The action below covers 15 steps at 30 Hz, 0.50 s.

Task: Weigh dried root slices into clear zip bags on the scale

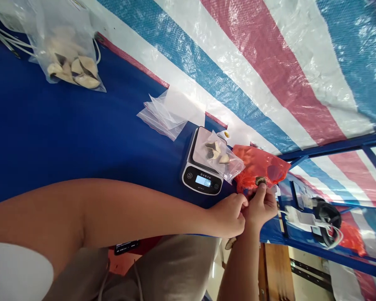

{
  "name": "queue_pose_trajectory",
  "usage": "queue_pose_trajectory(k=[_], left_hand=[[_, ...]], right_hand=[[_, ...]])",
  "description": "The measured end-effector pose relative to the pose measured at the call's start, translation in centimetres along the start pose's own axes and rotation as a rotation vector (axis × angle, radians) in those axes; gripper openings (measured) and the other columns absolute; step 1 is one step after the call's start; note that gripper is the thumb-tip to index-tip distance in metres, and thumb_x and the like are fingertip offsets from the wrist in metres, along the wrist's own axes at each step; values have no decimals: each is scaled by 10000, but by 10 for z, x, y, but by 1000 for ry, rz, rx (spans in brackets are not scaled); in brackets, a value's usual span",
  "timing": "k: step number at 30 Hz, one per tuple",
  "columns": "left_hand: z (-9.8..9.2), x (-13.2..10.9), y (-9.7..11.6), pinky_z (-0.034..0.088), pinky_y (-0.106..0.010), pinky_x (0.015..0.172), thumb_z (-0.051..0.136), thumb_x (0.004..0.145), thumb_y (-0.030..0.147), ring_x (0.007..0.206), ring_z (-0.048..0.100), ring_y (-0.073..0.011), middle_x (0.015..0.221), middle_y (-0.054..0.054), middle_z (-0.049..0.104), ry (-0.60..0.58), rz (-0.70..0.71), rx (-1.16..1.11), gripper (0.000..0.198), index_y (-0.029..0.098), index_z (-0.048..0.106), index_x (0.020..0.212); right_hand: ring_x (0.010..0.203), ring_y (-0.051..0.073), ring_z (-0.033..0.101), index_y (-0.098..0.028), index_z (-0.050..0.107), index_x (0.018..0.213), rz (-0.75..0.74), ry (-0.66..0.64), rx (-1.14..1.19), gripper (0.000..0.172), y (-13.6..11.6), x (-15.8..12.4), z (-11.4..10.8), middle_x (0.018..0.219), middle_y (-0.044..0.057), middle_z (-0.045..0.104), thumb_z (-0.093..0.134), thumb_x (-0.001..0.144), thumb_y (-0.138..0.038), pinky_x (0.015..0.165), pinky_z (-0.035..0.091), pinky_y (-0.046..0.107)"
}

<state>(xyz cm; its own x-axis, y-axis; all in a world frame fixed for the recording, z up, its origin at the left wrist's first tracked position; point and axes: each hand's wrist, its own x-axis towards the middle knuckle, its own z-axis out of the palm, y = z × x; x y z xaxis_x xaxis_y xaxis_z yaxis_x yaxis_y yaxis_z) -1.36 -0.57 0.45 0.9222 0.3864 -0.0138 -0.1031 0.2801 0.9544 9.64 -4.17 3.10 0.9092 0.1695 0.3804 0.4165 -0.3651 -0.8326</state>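
Just above the hands (238, 214), red bag (263, 165).

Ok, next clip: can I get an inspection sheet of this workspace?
Surface: blue table.
Job's things: red plastic bag; small dark piece in front of it; digital scale carrying a clear bag of pieces.
Clutter: empty clear bags; filled bag at the far end.
Grippers: right hand pinches the dark piece; left hand curled against it, contents hidden.
Cables: white cables by the filled bag.
Surroundings: striped tarp; blue frame.
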Motion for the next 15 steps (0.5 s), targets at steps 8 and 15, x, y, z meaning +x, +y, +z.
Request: queue_pose_trajectory(k=[8, 15], left_hand=[[-10, -13, 8, 508, -416, 914, 622, 916, 276, 884, 646, -243, 868, -82, 642, -315, 312, 694, 116, 235, 579, 817], [11, -59, -6, 554, -525, 788, 597, 801, 194, 1003, 681, -361, 1029, -172, 698, -374, 153, 444, 168, 298, 729, 805]], right_hand=[[504, 195, 500, -274, 521, 743, -13, 205, -35, 310, 4, 21, 5, 624, 26, 541, 565, 849, -561, 407, 398, 329], [466, 146, 446, -253, 540, 702, 16, 280, 119, 212, -2, -16, -39, 583, -7, 524, 680, 808, -371, 379, 318, 278]])
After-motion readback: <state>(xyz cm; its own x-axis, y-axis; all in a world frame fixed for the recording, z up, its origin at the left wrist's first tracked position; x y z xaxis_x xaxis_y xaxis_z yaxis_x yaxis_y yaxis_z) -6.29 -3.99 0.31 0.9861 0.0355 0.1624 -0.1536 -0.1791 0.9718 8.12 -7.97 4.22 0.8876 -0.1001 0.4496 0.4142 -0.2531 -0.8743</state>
